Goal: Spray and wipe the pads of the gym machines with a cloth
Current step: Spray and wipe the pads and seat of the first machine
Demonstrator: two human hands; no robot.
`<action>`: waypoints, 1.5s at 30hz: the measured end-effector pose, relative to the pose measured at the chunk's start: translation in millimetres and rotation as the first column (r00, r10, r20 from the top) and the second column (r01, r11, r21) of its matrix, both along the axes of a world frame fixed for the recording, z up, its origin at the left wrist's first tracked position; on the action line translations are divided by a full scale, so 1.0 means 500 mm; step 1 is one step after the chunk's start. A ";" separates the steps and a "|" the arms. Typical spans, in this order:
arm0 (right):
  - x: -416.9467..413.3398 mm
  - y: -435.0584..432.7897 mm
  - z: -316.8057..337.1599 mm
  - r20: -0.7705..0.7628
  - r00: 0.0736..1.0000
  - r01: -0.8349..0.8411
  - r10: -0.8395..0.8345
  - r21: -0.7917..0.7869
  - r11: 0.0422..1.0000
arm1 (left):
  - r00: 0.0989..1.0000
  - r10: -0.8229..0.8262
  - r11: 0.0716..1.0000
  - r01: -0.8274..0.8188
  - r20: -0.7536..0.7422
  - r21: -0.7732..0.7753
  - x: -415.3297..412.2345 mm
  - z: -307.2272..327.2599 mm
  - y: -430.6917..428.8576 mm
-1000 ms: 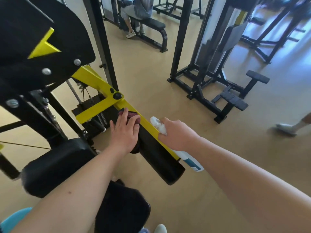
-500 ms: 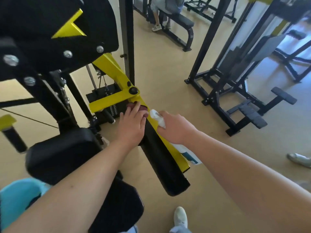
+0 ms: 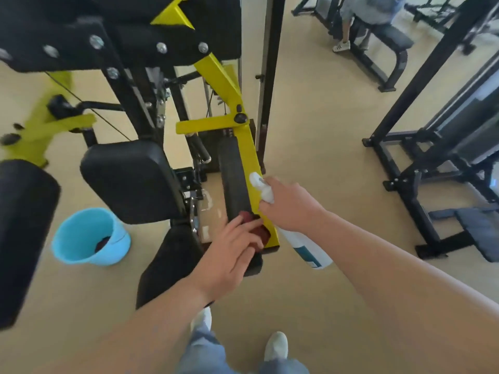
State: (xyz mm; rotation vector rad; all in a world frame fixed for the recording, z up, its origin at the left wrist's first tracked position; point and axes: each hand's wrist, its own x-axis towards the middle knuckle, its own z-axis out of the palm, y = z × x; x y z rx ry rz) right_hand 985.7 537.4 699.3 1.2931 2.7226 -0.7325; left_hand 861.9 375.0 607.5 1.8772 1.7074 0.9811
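**At the pad's near end: cloth pressed down, bottle held aside**

Toward the 6 o'clock end of the long black pad, the left hand lays straight, close-set fingers on the dark red cloth and presses it down to wipe. At its 3 o'clock, the right hand curls round the neck of the spray bottle. The bottle's body hangs downward, likely ready for use yet clear of the stroke. Most of the cloth hides under the hand, and the trigger finger cannot be made out. Something dark lies in the blue bucket at 9 o'clock, too unclear to name.
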 end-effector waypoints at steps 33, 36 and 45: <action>-0.114 0.088 -0.032 -0.023 0.992 0.121 -0.122 -0.046 0.992 | 0.864 0.476 0.845 -0.398 0.162 -0.358 -0.177 0.019 0.328; -0.099 0.080 -0.029 -0.020 0.995 0.101 -0.102 -0.053 0.993 | 0.857 0.482 0.849 -0.407 0.180 -0.336 -0.138 0.018 0.282; -0.048 0.034 -0.014 -0.028 1.000 -0.008 0.006 -0.073 0.997 | 0.831 0.493 0.858 -0.417 0.256 -0.300 -0.006 0.004 0.122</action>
